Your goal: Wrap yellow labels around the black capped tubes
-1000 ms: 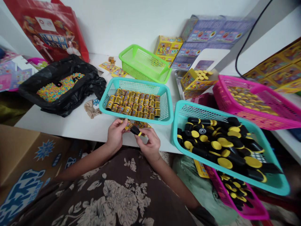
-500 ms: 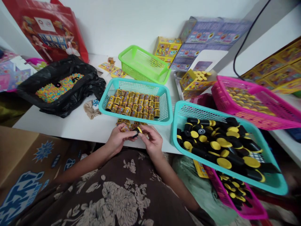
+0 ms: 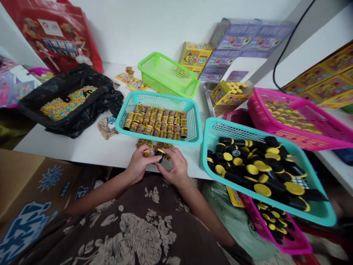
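Observation:
In front of my body, both hands are closed at a small black container with a yellow cap (image 3: 160, 152). My left hand (image 3: 136, 166) has its thumb pressed against the container's side, and a small printed yellow label (image 3: 149, 152) shows at its fingertips. My right hand (image 3: 177, 168) pinches the container from the other side. Just beyond my fingers, more printed labels (image 3: 145, 142) lie on the table. Behind them a turquoise basket (image 3: 199, 127) holds rows of labelled small containers (image 3: 157, 123).
On the right, another turquoise basket (image 3: 204, 154) is heaped with black, yellow-capped containers. Pink baskets (image 3: 298, 133) stand beyond and below it. A green basket (image 3: 156, 75) is at the back. Left is a black bag-lined tub (image 3: 35, 99) of colourful beads; a cardboard box (image 3: 33, 184) stands nearer.
The container has turned from lying tilted to nearly upright between my fingers. My right hand has shifted slightly left and its thumb is lower.

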`<act>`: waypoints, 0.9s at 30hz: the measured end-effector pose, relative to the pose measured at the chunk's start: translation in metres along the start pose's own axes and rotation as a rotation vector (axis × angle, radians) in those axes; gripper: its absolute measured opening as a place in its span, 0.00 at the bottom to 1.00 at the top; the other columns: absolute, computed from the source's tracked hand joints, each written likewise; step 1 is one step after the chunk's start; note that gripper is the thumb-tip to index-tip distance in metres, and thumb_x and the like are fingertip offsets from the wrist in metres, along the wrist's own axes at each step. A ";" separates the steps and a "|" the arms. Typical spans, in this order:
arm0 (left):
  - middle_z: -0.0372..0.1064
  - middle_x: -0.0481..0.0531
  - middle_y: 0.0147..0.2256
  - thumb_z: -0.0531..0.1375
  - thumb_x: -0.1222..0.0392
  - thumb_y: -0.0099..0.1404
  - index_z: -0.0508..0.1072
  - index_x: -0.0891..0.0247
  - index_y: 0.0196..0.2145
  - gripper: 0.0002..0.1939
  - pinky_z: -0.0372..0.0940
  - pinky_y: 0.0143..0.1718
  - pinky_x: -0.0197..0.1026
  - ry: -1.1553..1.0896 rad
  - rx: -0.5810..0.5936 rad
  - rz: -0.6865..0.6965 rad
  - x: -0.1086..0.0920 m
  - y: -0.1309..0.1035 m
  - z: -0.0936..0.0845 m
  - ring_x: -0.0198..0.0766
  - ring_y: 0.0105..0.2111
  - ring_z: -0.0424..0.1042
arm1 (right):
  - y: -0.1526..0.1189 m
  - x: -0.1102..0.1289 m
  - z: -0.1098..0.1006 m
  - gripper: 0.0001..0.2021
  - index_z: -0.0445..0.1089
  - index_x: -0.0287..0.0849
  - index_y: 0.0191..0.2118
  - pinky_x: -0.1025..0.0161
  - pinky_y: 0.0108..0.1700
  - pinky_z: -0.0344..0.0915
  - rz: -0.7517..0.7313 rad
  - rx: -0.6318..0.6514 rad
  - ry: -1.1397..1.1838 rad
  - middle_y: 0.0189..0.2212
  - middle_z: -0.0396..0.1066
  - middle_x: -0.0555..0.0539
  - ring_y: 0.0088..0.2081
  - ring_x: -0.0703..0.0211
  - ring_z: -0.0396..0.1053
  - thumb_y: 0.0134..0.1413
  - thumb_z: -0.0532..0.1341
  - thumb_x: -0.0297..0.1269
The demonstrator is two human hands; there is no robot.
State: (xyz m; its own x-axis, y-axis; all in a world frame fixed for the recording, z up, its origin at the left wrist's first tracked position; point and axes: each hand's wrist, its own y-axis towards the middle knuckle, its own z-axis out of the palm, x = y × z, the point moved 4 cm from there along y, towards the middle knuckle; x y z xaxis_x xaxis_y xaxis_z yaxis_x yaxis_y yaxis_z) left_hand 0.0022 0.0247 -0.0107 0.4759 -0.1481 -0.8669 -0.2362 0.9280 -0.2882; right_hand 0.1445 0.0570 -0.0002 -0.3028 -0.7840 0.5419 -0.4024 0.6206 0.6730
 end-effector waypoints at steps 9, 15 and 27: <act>0.64 0.41 0.22 0.74 0.62 0.41 0.65 0.64 0.25 0.21 0.58 0.30 0.33 0.064 0.000 0.037 0.002 -0.003 0.000 0.28 0.24 0.61 | -0.001 0.001 0.001 0.21 0.67 0.47 0.50 0.52 0.40 0.72 -0.009 -0.034 -0.031 0.39 0.72 0.43 0.41 0.49 0.72 0.48 0.65 0.33; 0.63 0.40 0.21 0.74 0.62 0.40 0.64 0.64 0.24 0.21 0.58 0.28 0.33 0.037 0.022 0.000 0.003 -0.002 0.002 0.28 0.23 0.61 | -0.002 0.004 0.002 0.20 0.68 0.44 0.48 0.53 0.38 0.72 -0.079 -0.084 -0.046 0.35 0.72 0.43 0.38 0.50 0.71 0.46 0.66 0.32; 0.63 0.41 0.21 0.74 0.62 0.39 0.66 0.64 0.25 0.21 0.57 0.28 0.33 0.075 -0.001 0.035 -0.002 -0.001 0.000 0.28 0.24 0.60 | 0.000 -0.001 0.007 0.24 0.64 0.45 0.53 0.49 0.44 0.71 -0.019 0.019 -0.015 0.42 0.72 0.41 0.43 0.47 0.71 0.48 0.63 0.32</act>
State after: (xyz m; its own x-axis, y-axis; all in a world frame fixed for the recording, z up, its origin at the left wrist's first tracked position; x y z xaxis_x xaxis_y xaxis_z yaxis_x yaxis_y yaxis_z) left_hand 0.0017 0.0247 -0.0086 0.4025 -0.1413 -0.9044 -0.2523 0.9326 -0.2580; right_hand 0.1383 0.0580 -0.0043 -0.3080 -0.7961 0.5208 -0.4250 0.6049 0.6734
